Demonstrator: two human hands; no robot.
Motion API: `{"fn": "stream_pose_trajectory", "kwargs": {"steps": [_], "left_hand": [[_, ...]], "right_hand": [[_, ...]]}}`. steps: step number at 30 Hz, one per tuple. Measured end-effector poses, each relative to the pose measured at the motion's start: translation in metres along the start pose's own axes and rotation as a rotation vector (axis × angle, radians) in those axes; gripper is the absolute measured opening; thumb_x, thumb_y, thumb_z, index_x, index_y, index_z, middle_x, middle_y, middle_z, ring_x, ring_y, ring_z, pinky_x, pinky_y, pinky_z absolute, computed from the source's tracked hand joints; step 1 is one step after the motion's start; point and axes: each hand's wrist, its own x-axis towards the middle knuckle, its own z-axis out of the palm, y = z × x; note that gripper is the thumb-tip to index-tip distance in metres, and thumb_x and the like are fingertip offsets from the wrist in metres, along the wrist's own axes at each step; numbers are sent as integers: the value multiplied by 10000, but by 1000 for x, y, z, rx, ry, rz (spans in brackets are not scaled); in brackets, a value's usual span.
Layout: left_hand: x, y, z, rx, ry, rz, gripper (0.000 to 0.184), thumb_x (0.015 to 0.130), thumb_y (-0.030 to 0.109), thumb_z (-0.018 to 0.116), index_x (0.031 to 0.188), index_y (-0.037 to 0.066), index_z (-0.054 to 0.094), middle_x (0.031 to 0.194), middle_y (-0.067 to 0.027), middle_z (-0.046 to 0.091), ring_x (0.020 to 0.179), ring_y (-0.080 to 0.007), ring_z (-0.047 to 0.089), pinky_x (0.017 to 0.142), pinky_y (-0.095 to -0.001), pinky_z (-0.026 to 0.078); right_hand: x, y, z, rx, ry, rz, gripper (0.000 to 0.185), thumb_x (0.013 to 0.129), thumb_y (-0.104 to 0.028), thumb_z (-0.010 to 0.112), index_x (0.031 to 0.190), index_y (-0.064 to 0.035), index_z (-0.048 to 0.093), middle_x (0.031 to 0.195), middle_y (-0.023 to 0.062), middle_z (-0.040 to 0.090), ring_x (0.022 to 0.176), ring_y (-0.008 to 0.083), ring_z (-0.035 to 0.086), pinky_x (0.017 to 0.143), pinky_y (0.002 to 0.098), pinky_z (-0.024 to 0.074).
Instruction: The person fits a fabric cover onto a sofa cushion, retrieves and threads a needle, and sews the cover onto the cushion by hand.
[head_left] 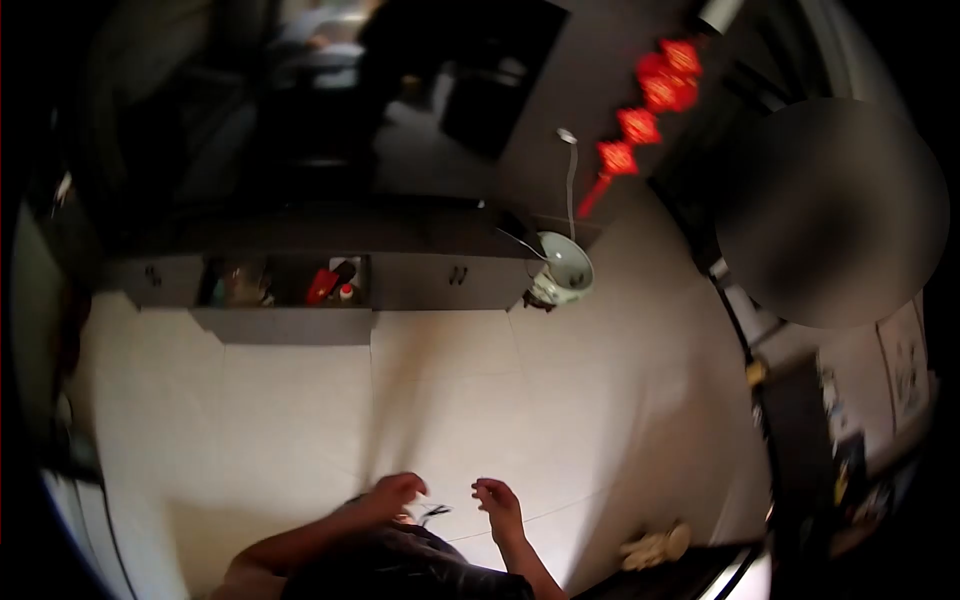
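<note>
Near left hand [396,492], in the space before right hand [499,503], a thin dark cord [435,512], blurred. Fingers of both hands loosely bent, apart. Beyond, open drawer [292,328] with small contents, hardly distinguishable; markings on red hanging ornament [639,127] too blurred for reading.

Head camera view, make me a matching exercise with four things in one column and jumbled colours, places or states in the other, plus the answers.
1. Drawer
2. Tasselled ornament
3. Pale vessel
4. Left hand and right hand

A. Red
B. Low in view, apart
C. Pulled open
D. Near the cabinet's right-hand end

Pairs: 1-C, 2-A, 3-D, 4-B
</note>
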Motion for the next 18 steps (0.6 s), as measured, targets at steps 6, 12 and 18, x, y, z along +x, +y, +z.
{"fn": "stream_pose_trajectory", "kwargs": {"steps": [6,12,18], "left_hand": [[75,-8,-46,-7,550,-393,156,803,136,480,788,33,596,690,-99,598,634,-173,569,607,-273,450],[210,-29,-70,-170,699,-394,158,806,112,475,770,1,581,690,-92,594,631,-158,562,595,-265,440],[328,-2,-94,-282,917,-439,166,825,118,472,761,-2,567,672,-38,566,613,-88,496,576,-217,406]], "right_hand": [[222,-77,-53,184,-111,66,210,824,-204,540,996,-86,520,915,50,582,771,161,554,616,245,416],[487,-107,-166,687,215,397,106,842,-179,479,760,-117,505,723,48,581,637,154,562,490,281,404],[636,-225,-204,-406,235,228,186,763,-259,575,910,-149,550,817,-25,555,734,127,504,617,326,378]]}}
